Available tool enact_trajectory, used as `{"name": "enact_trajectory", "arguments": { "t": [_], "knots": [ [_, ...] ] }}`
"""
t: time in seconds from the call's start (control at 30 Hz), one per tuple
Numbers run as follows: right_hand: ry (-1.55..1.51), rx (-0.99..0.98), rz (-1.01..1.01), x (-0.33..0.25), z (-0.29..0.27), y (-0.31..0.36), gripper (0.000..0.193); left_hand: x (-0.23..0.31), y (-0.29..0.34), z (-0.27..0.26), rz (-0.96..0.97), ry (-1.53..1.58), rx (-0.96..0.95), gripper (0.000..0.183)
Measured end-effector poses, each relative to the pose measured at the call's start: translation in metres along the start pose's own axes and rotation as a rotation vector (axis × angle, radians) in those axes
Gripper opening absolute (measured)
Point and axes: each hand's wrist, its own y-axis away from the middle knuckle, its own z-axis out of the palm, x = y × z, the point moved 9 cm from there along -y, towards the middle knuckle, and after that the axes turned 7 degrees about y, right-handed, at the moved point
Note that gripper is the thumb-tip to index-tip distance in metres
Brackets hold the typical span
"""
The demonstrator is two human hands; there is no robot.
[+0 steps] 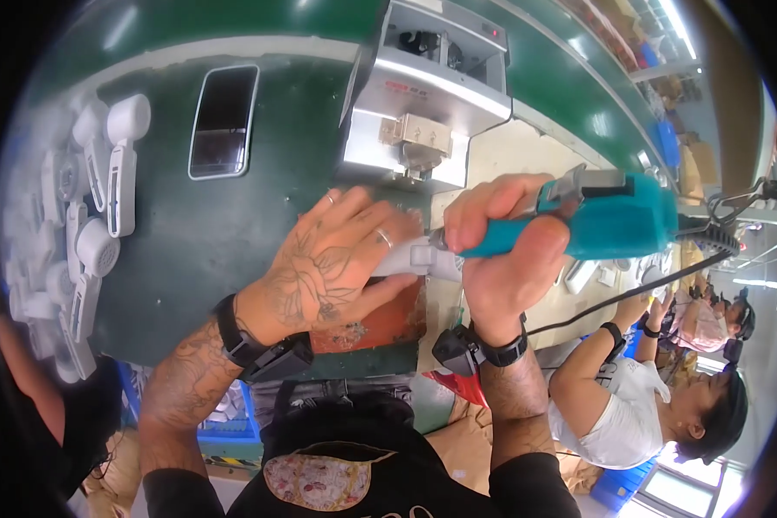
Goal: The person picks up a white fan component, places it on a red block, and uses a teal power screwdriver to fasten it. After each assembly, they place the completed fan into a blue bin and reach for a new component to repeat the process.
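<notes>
Fastening step seemingly in hand: teal, cylindrical power driver [622,216] held at white plastic part [403,259].
Part gripped over the reddish-brown mat [384,315] by left hand's [332,263] curled fingers; driver clasped in right hand [509,250]. Bit contact unclear; squared bit, steadied part probably called for next.

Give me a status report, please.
Left hand holding white shower head. Right hand gripping teal power screwdriver, tip close to shower head. Black cable near right wrist, off the work.
</notes>
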Motion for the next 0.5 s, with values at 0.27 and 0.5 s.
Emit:
{"name": "enact_trajectory", "arguments": {
  "t": [0.27, 0.5],
  "knots": [
    [-0.002, -0.006, -0.001, 0.001, 0.003, -0.003, 0.061, 0.001, 0.0, -0.007, 0.008, -0.011, 0.038, 0.046],
    [-0.046, 0.087, -0.164, -0.024, 0.017, -0.04, 0.058, 0.009, 0.006, -0.01, 0.077, -0.051, 0.08, 0.046]
  ]
}}
